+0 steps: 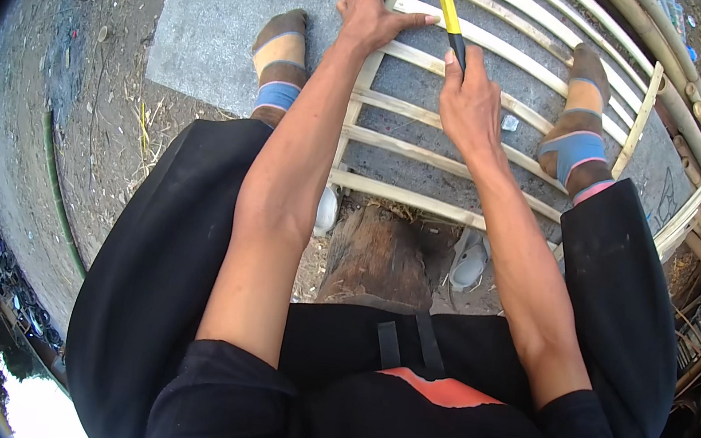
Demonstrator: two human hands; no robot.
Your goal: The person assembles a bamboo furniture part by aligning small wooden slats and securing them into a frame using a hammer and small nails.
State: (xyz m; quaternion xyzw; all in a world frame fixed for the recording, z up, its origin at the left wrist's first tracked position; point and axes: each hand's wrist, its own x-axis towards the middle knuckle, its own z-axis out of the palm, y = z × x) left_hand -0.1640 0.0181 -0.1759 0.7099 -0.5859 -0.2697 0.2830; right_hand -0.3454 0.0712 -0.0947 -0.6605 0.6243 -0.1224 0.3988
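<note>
A lattice of pale bamboo slats (423, 115) lies on a grey slab, its slats joined to a side rail (357, 105) at the left. My left hand (372, 14) rests at the upper end of that rail, fingers spread and thumb stretched out over a slat. In my right hand (473, 102) is a hammer (447, 0) with a yellow and black handle, gripped near the handle's lower end. The hammer's head is at the top edge of the picture, close to the rail's corner and partly cut off. Whether a nail is under it cannot be seen.
My feet in striped socks stand either side, the left foot (280, 66) on the slab (207, 29), the right foot (580, 126) over the slats. A log (382, 259) lies below, between pale shoes (470, 263). Bamboo poles (696, 115) are piled at right; a green stalk (59, 187) lies left.
</note>
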